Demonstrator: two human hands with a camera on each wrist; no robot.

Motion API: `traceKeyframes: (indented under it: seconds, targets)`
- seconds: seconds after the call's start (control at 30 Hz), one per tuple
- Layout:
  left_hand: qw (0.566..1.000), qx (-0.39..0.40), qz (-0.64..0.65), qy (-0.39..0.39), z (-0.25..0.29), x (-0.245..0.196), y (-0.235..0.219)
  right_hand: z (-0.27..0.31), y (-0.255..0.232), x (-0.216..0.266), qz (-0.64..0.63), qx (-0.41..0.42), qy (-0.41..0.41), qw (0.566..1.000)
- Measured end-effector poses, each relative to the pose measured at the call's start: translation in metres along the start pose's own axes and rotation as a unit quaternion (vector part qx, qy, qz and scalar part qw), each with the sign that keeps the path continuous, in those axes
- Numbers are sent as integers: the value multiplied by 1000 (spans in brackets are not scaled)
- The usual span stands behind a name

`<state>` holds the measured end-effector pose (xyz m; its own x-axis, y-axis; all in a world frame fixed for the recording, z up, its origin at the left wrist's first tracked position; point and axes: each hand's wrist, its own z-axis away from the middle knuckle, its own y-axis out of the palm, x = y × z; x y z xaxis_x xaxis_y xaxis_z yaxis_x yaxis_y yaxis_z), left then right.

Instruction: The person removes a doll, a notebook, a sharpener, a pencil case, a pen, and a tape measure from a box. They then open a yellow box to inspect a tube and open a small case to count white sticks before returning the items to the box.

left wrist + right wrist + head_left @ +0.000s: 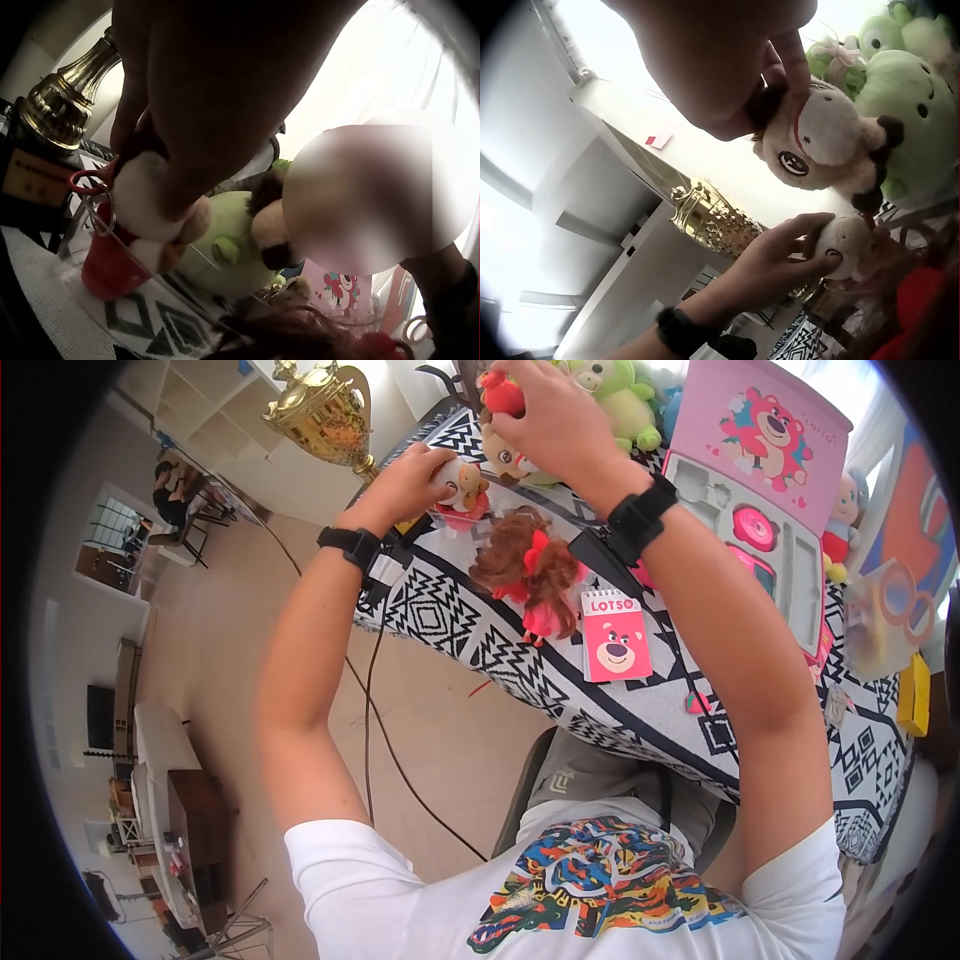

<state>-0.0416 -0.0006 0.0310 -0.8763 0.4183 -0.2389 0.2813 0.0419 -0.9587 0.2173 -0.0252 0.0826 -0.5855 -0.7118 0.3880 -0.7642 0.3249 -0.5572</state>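
My left hand grips a small plush toy with a white and tan head and red lower part. A red ring and a metal key ring hang beside it in the left wrist view. It is at a clear plastic container. My right hand holds a beige plush animal with a white muzzle, red mouth line and brown tuft, fingers at the tuft. A red round thing shows at the right fingers in the head view. A blurred patch hides part of the left wrist view.
A gold trophy cup stands behind the left hand. Green plush toys sit at the back. Nearer are a brown-haired doll, a pink notepad and an open pink box on the patterned cloth. Cables hang beside the table.
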Motion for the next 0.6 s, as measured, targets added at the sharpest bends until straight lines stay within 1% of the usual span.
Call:
traceKeyframes:
  seconds: [0.07,0.17,0.2,0.23,0.3,0.43,0.5,0.53,0.6]
  targets:
    - [1000,-8,-7,4,3,-4,-1,1,22,-9,4,0,-1,1000]
    - [999,-23,-20,14,5,-2,2,4,40,-9,1,15,-9,1000]
    - [999,-31,-26,23,5,-2,3,4,43,-8,-5,28,-15,999]
    - [999,-30,-26,23,5,-1,4,5,45,-7,-5,29,-14,999]
    - [999,-29,-15,12,5,0,5,5,50,-7,-11,60,-13,998]
    - [999,-34,3,14,7,2,7,7,66,-15,1,80,-11,997]
    - [998,-57,0,36,8,3,8,9,74,-18,-8,107,13,994]
    - [998,-57,0,35,8,3,9,10,76,-20,-9,107,13,994]
    - [997,-69,2,37,9,1,10,12,82,-27,-38,170,75,982]
